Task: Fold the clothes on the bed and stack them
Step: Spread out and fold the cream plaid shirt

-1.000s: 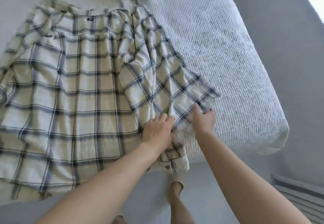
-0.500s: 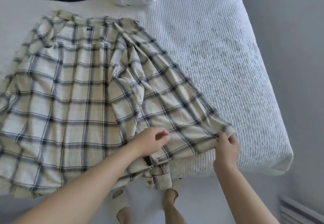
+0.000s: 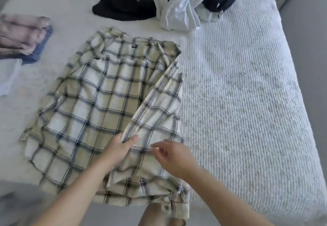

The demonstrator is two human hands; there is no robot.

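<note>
Folded inward now, the shirt's [image 3: 109, 112] right side lies over its middle; left hand [image 3: 118, 148] pinches that edge, right hand [image 3: 174, 156] hovers, fingers loosely spread, holding nothing.

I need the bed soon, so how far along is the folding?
Done: a small stack of folded clothes sits at the far left of the bed. In hand: the plaid shirt lies spread out, its right side folded inward; the left hand pinches that flap, the right hand hovers open. Left: the black garment and the white and dark pile are unfolded.
</note>
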